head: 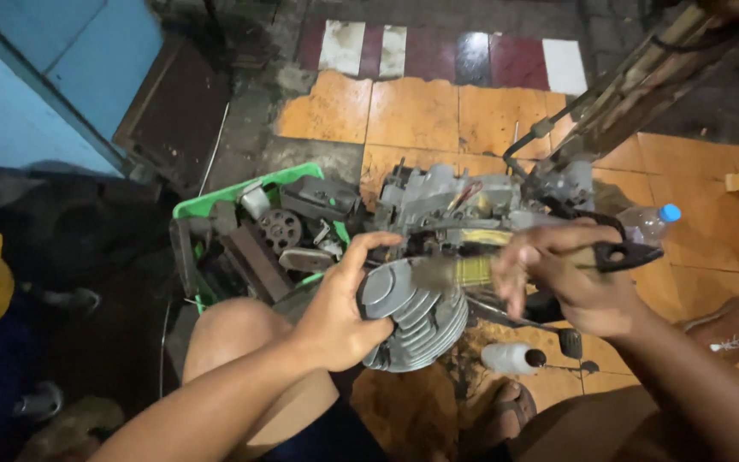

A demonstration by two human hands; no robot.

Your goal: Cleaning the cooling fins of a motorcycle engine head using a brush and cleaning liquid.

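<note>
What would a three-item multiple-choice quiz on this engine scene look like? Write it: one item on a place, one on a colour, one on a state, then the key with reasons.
1. Where is the green crate of parts?
A. Left of the engine
B. Right of the engine
C. On top of the engine

2. What colour is the cap of the plastic bottle?
A. Red
B. Blue
C. Yellow

3. What is the left hand doing?
A. Hanging free of everything
B. Gripping the finned cylinder
C. Holding the bottle

Answers:
1 A: the crate sits at the left of the engine in the head view.
2 B: the cap at the bottle's tip is blue.
3 B: its thumb and fingers wrap the grey finned part, while the right hand holds a blurred tool with dark handles.
</note>
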